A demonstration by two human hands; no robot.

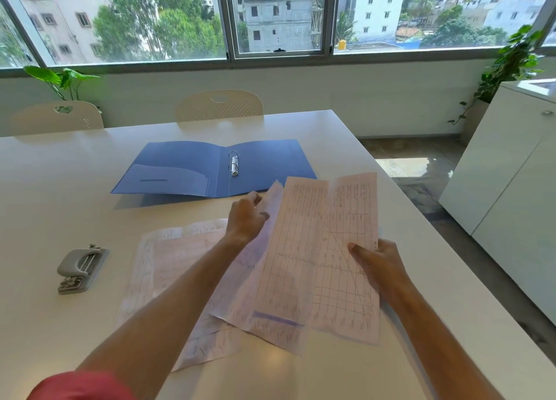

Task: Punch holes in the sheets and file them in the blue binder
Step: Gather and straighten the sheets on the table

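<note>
The blue binder (186, 168) lies open on the white table (60, 189), its two metal rings (233, 163) at the spine. A grey hole punch (80, 269) sits at the left. Both hands hold up pink gridded sheets (319, 255) above the table. My left hand (246, 219) pinches a sheet's left edge near the top. My right hand (379, 264) grips the right edge, thumb on the front. More pink sheets (168, 267) lie flat on the table under my left forearm.
Two cream chairs (219, 105) stand at the table's far side below the windows. The table's right edge drops to the floor, with a white cabinet (511, 174) beyond. Potted plants stand at the far left and far right.
</note>
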